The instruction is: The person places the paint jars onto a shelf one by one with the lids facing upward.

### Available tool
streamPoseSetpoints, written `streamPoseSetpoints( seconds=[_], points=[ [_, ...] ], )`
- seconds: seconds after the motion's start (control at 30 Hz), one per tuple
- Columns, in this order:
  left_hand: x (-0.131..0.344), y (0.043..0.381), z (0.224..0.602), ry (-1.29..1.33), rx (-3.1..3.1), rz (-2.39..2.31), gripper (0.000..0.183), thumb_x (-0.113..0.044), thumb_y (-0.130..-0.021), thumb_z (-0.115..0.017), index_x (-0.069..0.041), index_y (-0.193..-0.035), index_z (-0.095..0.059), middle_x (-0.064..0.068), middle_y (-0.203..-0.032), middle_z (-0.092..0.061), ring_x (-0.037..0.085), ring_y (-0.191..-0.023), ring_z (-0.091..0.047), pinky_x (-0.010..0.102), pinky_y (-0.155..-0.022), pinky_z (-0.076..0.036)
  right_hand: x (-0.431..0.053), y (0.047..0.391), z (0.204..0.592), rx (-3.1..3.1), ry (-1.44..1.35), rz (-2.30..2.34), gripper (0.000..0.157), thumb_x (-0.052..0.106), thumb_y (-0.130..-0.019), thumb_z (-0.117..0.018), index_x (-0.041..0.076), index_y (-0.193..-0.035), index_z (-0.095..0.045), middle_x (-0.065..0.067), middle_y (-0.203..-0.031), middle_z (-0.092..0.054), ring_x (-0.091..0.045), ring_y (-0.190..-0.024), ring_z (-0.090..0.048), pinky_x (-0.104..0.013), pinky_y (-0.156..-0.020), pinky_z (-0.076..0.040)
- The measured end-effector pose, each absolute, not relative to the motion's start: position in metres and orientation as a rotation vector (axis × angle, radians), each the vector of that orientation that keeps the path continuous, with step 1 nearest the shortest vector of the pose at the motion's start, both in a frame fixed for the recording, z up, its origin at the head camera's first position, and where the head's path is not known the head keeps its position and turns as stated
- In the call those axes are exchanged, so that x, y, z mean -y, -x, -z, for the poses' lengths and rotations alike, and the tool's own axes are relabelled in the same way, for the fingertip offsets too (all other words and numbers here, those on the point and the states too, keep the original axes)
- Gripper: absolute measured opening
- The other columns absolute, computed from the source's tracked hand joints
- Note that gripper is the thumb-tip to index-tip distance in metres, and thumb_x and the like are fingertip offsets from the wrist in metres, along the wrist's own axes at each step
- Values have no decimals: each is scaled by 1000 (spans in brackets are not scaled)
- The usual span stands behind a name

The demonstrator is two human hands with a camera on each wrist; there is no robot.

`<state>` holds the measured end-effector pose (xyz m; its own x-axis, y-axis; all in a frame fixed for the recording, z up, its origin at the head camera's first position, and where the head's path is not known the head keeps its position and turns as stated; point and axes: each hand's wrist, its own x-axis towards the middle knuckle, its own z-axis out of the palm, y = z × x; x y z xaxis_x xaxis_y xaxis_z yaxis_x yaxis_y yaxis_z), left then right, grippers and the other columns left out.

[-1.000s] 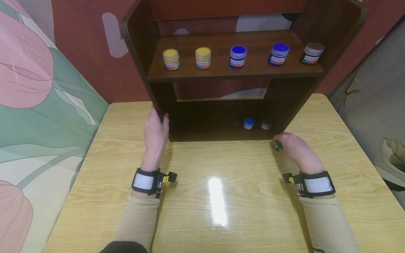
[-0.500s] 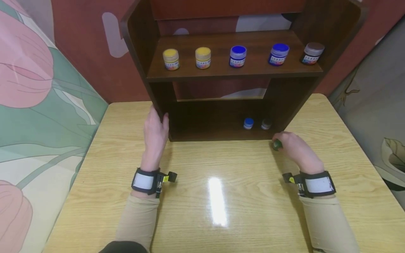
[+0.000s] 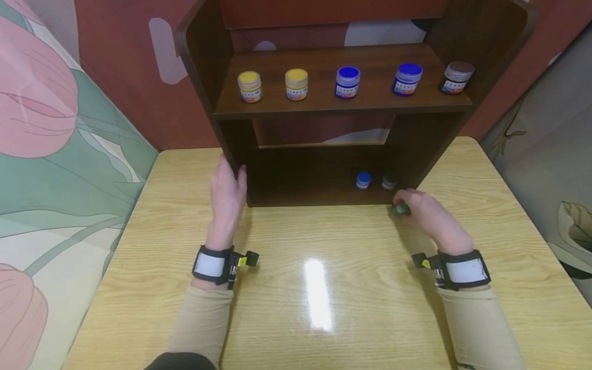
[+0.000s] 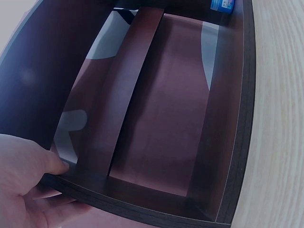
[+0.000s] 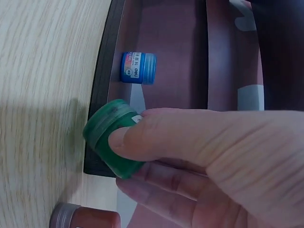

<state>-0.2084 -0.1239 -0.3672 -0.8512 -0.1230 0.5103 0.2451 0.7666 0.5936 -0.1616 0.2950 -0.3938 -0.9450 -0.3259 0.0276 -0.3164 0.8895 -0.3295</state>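
Observation:
My left hand [image 3: 226, 198] grips the left side panel of a dark brown wooden shelf [image 3: 300, 199], thumb on the inner face and fingers behind its edge in the left wrist view. At the shelf's front right corner, my right hand [image 3: 427, 216] holds a small green paint jar [image 5: 114, 137] between thumb and fingers. The jar is tilted, just in front of the bottom board. Inside the bottom compartment stand a blue-lidded jar [image 3: 363, 180] and a dark-lidded jar [image 3: 389, 181], both close to the right hand. Fingers partly cover the green jar.
On the upper board stand two yellow jars [image 3: 296, 85], two dark blue jars [image 3: 348, 82] and a brown-lidded jar [image 3: 457, 78]. A reddish jar [image 5: 95, 218] sits by the shelf's right side, partly out of frame. The light wooden table [image 3: 277, 298] meets patterned walls.
My right hand has shifted slightly left with the green jar, which has turned and now sits nearer the shelf's front edge. The left hand and the shelf have stayed put.

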Motion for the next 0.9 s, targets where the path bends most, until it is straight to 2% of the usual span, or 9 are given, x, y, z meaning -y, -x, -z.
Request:
streamPoseSetpoints(
  seconds=[0.6,0.8,0.9],
  points=[
    [123,209,367,85,2414,930,37,-12,-99,-59,4,-131,-50,26,-119,-66,42,-109,-66,53,-92,-55,-290,160,394,-3063,562,569,40,-10,-75,-72,-6,-114,-65,-28,-112,-59,-39,-94,-64,-53,-81,-56],
    [124,210,368,84,2412,922,36,-13,-99,-59,4,-130,-51,27,-119,-66,42,-109,-66,54,-92,-55,-287,163,392,-3033,529,579,43,-7,-76,-72,-8,-117,-61,-30,-115,-64,-41,-100,-64,-55,-88,-53],
    [124,210,369,83,2411,922,36,-13,-100,-59,4,-131,-51,27,-119,-66,43,-110,-66,54,-92,-55,-287,163,391,-3010,504,576,43,-6,-77,-71,-8,-118,-60,-29,-113,-66,-38,-97,-65,-54,-86,-53]
  ],
)
